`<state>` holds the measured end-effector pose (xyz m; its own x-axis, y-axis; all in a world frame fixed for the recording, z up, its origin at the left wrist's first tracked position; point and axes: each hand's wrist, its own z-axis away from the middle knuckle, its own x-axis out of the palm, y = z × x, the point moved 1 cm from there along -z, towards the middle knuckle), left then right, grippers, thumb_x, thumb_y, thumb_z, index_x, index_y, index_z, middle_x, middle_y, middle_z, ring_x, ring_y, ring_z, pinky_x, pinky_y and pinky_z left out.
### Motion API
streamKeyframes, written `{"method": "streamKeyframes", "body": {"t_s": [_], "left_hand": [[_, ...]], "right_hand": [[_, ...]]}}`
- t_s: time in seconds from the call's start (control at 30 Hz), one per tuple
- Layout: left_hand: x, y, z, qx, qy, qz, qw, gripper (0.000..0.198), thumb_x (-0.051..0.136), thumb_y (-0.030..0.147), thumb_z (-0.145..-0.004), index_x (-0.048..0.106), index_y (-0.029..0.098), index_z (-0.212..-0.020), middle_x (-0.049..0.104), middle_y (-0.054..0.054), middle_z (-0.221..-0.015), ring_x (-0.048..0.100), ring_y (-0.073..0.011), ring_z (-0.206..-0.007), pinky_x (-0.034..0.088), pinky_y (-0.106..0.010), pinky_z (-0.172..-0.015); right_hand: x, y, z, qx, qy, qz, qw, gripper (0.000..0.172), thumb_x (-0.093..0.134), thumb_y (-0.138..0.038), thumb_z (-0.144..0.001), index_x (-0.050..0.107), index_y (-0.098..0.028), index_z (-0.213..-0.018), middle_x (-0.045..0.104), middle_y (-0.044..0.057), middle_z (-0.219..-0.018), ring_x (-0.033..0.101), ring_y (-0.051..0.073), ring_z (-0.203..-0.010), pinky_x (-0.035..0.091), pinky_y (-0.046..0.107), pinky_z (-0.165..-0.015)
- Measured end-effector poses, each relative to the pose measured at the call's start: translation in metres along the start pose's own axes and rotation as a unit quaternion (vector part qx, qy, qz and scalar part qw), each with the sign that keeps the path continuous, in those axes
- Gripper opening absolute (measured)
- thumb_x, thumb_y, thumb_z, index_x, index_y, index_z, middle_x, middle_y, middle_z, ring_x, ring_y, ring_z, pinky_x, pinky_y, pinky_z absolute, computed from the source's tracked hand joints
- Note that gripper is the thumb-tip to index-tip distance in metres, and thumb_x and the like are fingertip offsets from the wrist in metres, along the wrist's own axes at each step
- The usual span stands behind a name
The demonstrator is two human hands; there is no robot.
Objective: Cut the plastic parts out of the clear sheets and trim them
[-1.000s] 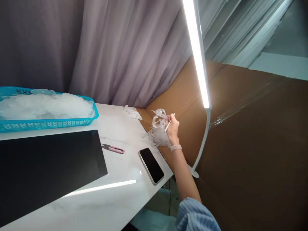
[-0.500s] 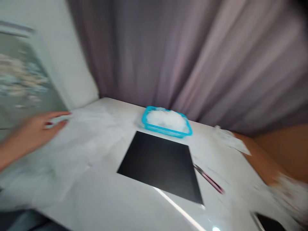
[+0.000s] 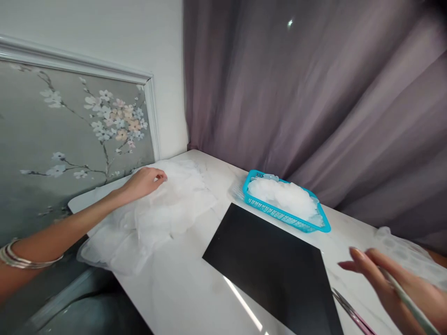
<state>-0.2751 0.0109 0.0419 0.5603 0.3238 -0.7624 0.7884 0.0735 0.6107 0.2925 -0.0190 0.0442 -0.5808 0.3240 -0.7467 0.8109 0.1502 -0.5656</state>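
My left hand (image 3: 144, 182) reaches to the far left of the white table (image 3: 181, 288) and rests, fingers curled, on a heap of thin translucent white sheets (image 3: 153, 218); whether it grips one I cannot tell. My right hand (image 3: 394, 288) hovers at the lower right over the table with a thin white stick (image 3: 407, 302) held across its fingers, the fingertips stretched out. A black mat (image 3: 272, 265) lies between the hands. A blue basket (image 3: 319, 225) piled with white pieces stands behind the mat.
Pink snips (image 3: 352, 311) lie on the table just under my right hand. More perforated white sheet (image 3: 408, 253) lies at the right edge. A flowered wall panel (image 3: 70, 139) stands on the left and a purple curtain (image 3: 296, 93) hangs behind the table.
My view has swung from the right end of the table to the left. My left hand has come into view and settled on the sheet heap. My right hand has left the scrap by the cardboard.
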Motion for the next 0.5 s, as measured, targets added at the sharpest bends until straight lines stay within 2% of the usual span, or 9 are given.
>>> {"method": "streamKeyframes", "body": {"t_s": [0.1,0.23,0.3,0.37,0.43,0.5], "left_hand": [[-0.014,0.014,-0.008,-0.010,0.015,0.069,0.997,0.030,0.063,0.048,-0.076,0.068,0.020,-0.081,0.075,-0.009,-0.096,0.068,-0.0275,-0.100,0.053,-0.037,-0.087],[-0.033,0.054,-0.003,0.005,-0.002,0.157,0.988,0.032,0.060,0.049,-0.082,0.063,0.018,-0.087,0.073,-0.011,-0.110,0.068,-0.0244,-0.102,0.058,-0.036,-0.080],[-0.042,0.082,0.003,0.017,-0.008,0.180,0.983,0.028,0.062,0.046,-0.083,0.063,0.018,-0.087,0.074,-0.010,-0.106,0.069,-0.0251,-0.103,0.058,-0.036,-0.080],[-0.051,0.111,0.009,0.027,-0.013,0.200,0.979,0.024,0.064,0.042,-0.083,0.064,0.017,-0.086,0.076,-0.008,-0.095,0.072,-0.0250,-0.093,0.058,-0.037,-0.079],[-0.059,0.140,0.014,0.042,-0.019,0.213,0.976,0.023,0.064,0.039,-0.083,0.064,0.016,-0.086,0.076,-0.006,-0.084,0.074,-0.0243,-0.086,0.057,-0.037,-0.079],[-0.065,0.164,0.020,0.051,-0.028,0.229,0.972,0.022,0.061,0.036,-0.086,0.064,0.014,-0.088,0.075,-0.003,-0.079,0.075,-0.0250,-0.086,0.055,-0.039,-0.081]], "right_hand": [[0.027,-0.038,-0.010,0.008,-0.103,0.012,0.995,0.042,0.052,-0.075,-0.076,0.064,-0.037,-0.064,0.074,0.014,-0.084,0.068,0.032,-0.065,0.045,0.043,-0.056],[0.064,-0.097,-0.008,-0.090,-0.123,-0.090,0.984,0.046,0.056,-0.069,-0.080,0.046,-0.027,-0.065,0.069,0.007,-0.068,0.065,0.026,-0.057,0.046,0.034,-0.050],[0.084,-0.126,-0.009,-0.144,-0.146,-0.170,0.964,0.040,0.059,-0.061,-0.084,0.041,-0.026,-0.073,0.073,0.007,-0.086,0.070,0.027,-0.073,0.051,0.034,-0.058],[0.105,-0.151,-0.014,-0.168,-0.174,-0.230,0.943,0.038,0.063,-0.054,-0.086,0.037,-0.027,-0.079,0.072,0.012,-0.108,0.071,0.031,-0.097,0.055,0.038,-0.071],[0.128,-0.169,-0.020,-0.172,-0.188,-0.273,0.928,0.042,0.068,-0.049,-0.083,0.033,-0.027,-0.082,0.066,0.016,-0.122,0.065,0.035,-0.115,0.054,0.044,-0.081],[0.152,-0.179,-0.024,-0.166,-0.209,-0.325,0.908,0.047,0.075,-0.045,-0.078,0.032,-0.027,-0.084,0.063,0.018,-0.128,0.056,0.036,-0.128,0.051,0.048,-0.089]]}}
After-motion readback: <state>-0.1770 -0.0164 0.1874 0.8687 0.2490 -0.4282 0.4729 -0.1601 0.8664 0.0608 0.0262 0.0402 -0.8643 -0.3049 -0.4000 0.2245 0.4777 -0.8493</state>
